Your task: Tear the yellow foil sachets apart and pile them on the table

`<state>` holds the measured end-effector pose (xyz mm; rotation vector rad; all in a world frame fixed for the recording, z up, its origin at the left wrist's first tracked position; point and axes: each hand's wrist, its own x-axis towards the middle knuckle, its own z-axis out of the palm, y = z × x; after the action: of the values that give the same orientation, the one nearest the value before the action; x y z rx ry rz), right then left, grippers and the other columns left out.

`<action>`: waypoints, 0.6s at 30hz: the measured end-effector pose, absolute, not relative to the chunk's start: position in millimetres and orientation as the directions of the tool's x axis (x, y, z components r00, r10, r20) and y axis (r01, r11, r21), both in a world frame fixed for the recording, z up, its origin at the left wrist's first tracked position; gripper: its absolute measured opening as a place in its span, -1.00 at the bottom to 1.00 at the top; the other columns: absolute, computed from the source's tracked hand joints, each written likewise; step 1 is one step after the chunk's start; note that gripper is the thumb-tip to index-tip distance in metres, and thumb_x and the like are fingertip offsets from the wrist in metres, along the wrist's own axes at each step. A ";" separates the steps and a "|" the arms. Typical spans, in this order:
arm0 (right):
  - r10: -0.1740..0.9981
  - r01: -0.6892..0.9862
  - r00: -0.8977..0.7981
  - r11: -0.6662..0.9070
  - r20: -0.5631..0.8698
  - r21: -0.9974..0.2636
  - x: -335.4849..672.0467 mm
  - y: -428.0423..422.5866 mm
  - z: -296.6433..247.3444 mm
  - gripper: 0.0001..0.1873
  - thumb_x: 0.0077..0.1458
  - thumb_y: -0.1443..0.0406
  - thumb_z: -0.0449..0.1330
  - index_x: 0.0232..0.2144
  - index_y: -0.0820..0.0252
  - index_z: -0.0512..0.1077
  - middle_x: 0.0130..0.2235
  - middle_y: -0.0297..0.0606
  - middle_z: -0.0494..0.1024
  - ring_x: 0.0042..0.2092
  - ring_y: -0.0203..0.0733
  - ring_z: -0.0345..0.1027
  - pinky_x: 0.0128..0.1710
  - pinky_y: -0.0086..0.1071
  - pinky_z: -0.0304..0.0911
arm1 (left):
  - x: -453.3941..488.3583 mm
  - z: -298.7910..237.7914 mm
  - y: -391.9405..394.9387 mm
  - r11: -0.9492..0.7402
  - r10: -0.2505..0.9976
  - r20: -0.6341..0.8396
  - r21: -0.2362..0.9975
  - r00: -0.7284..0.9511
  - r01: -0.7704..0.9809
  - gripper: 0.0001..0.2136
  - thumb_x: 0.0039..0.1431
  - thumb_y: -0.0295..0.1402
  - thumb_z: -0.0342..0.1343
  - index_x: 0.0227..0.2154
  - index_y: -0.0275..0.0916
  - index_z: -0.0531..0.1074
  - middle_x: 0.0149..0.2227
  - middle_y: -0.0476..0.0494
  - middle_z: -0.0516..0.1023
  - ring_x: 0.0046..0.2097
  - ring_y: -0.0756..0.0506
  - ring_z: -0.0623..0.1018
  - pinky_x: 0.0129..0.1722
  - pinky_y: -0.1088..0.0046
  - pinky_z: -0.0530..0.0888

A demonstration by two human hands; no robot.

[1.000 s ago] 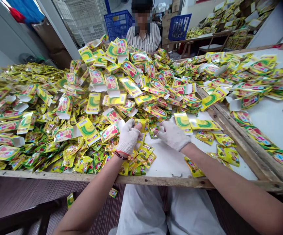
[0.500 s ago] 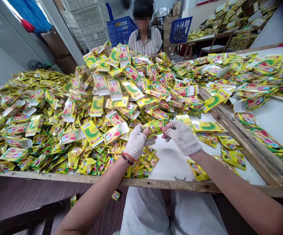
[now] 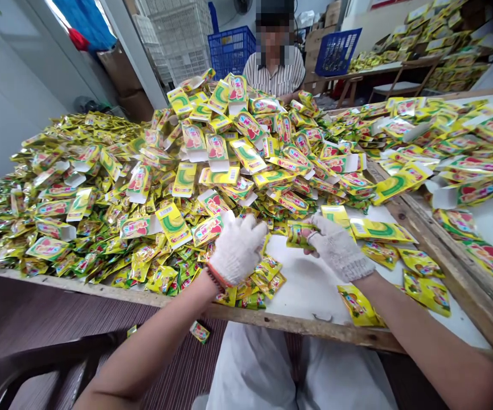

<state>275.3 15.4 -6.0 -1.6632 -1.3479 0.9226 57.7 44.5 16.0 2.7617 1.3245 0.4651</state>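
Observation:
My right hand (image 3: 336,246), in a white knitted glove with bare fingertips, pinches yellow-green sachets (image 3: 299,234) above the white tabletop. My left hand (image 3: 238,249), gloved alike, is back-up over the near edge of the heap. Its fingers bend downward, and their tips are hidden. Beside it lies a yellow printed box (image 3: 208,229) with a melon-slice picture. Loose sachets (image 3: 267,276) lie just right of my left wrist. Two flat boxes, one a yellow box (image 3: 381,230), lie beyond my right hand, with several sachets (image 3: 421,263) near that forearm.
A large heap of boxes and sachets (image 3: 178,188) covers the left and middle. A wooden divider (image 3: 438,245) separates a right section holding more boxes (image 3: 477,159). A person (image 3: 274,68) sits opposite. Blue baskets (image 3: 231,51) and white crates (image 3: 182,45) stand behind. A wooden rim (image 3: 315,329) edges the table.
My left hand has let go of the sachets and moved onto the edge of the heap, palm down. My right hand keeps the sachets alone. The view has shifted a little left.

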 end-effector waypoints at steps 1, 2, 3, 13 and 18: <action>0.977 0.360 0.199 -0.148 -0.079 -0.921 275.2 16.1 -5.0 -0.78 0.07 0.19 0.14 -0.23 0.14 0.36 -0.43 -0.31 0.46 -0.56 -0.28 0.35 -0.60 -0.43 0.23 | 49.5 20.5 48.0 -0.650 0.740 0.249 0.026 0.625 0.759 -0.62 0.06 -0.37 0.14 -0.01 -0.18 0.36 -0.03 -0.28 0.45 0.02 -0.34 0.42 0.00 -0.03 0.33; 0.972 0.328 0.222 -0.152 -0.080 -0.932 275.2 16.9 -4.2 -0.78 0.06 0.19 0.15 -0.23 0.14 0.36 -0.45 -0.34 0.44 -0.60 -0.31 0.32 -0.63 -0.45 0.21 | 42.6 23.9 51.8 -0.658 0.722 0.226 -0.066 0.654 0.750 -0.55 0.02 -0.42 0.14 0.04 -0.19 0.34 -0.01 -0.30 0.44 0.04 -0.36 0.40 0.02 -0.06 0.31; 0.969 0.305 0.235 -0.142 -0.070 -0.942 275.6 17.6 -3.5 -0.77 0.05 0.19 0.18 -0.24 0.14 0.36 -0.46 -0.36 0.42 -0.61 -0.33 0.31 -0.64 -0.46 0.20 | 37.7 26.2 55.8 -0.659 0.717 0.207 -0.108 0.666 0.744 -0.49 -0.01 -0.46 0.15 0.08 -0.20 0.32 -0.01 -0.31 0.44 0.05 -0.37 0.39 0.03 -0.08 0.30; 0.996 -0.067 -0.010 0.085 0.086 -0.994 274.3 5.2 0.7 -0.63 -0.06 0.11 0.33 -0.25 0.13 0.35 -0.01 -0.18 0.49 -0.48 -0.36 0.39 -0.56 -0.43 0.32 | 80.9 27.0 67.6 -0.064 0.961 0.107 0.983 0.255 -0.173 -0.55 -0.06 -0.30 0.26 -0.07 -0.18 0.29 -0.13 -0.13 0.53 -0.11 -0.14 0.55 -0.06 0.22 0.50; 0.996 -0.359 -0.024 -0.088 -0.085 -0.929 271.2 5.2 -3.0 -0.60 -0.05 0.12 0.34 -0.19 0.05 0.31 -0.07 -0.28 0.53 -0.50 -0.39 0.37 -0.57 -0.46 0.28 | 96.7 13.3 56.0 0.259 0.874 0.011 0.836 0.486 -0.483 -0.56 -0.18 -0.46 0.20 -0.12 -0.28 0.40 -0.18 -0.14 0.57 -0.04 -0.14 0.55 0.07 0.24 0.44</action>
<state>271.2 5.2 -3.0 -0.9896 -0.8954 1.4302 96.7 56.0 13.3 0.8985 0.5162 0.9764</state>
